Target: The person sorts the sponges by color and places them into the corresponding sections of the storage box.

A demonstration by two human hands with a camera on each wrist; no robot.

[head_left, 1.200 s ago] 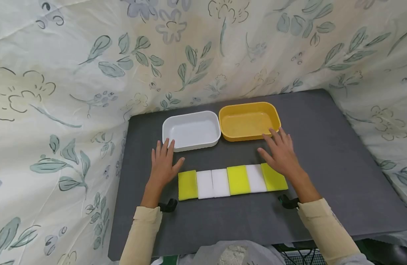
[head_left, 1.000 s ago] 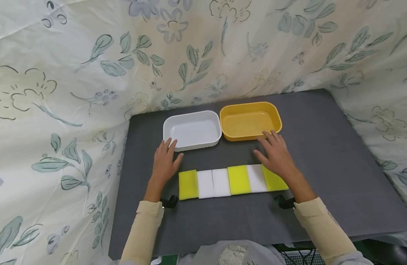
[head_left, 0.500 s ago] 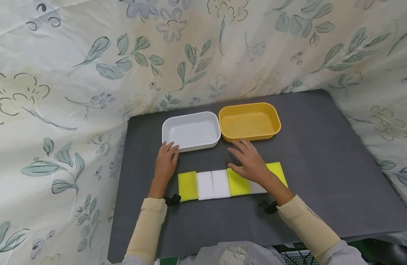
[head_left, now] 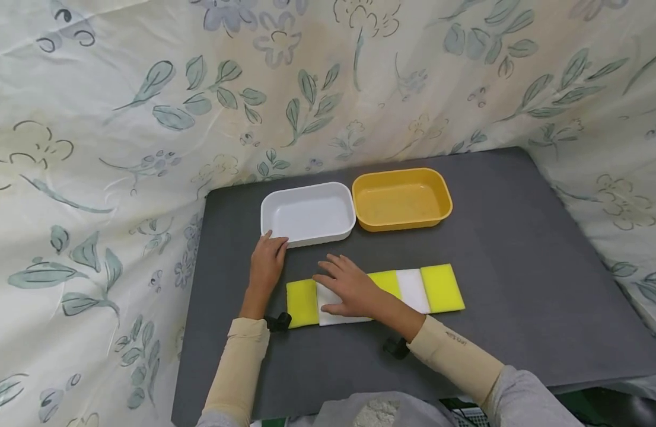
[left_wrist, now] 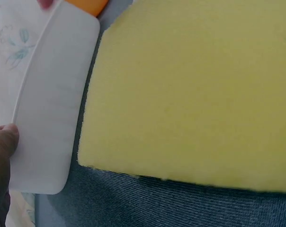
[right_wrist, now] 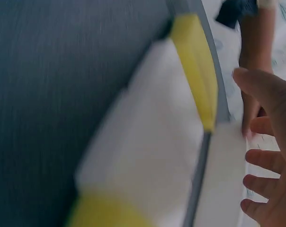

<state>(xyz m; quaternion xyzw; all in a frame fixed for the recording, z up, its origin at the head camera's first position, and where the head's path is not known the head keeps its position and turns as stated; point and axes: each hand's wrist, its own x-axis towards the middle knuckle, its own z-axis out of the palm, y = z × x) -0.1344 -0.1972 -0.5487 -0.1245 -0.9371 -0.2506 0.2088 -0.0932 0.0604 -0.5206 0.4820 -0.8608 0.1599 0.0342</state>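
Note:
My left hand (head_left: 265, 265) is at the near left corner of the white tray (head_left: 308, 214), thumb and finger gripping its rim. In the left wrist view, the thumb (left_wrist: 8, 139) lies against the outer wall of the tray. My right hand (head_left: 352, 289) hovers with spread fingers over a row of flat sponges, holding nothing. It partly covers the white sponges (head_left: 332, 316) beside the leftmost yellow sponge (head_left: 302, 303). Farther right in the row are a middle yellow sponge (head_left: 388, 282), a white sponge (head_left: 413, 290) and a yellow end sponge (head_left: 442, 289).
An orange-yellow tray (head_left: 403, 198) stands right against the white one at the back of the dark table (head_left: 520, 267). Floral cloth (head_left: 328, 89) hangs behind and to the sides. Black wrist mounts (head_left: 278, 322) sit at both wrists.
From near the orange-yellow tray, my right hand has swept left and closer to the body, over the white sponges. My left fingers have drawn together onto the white tray's rim.

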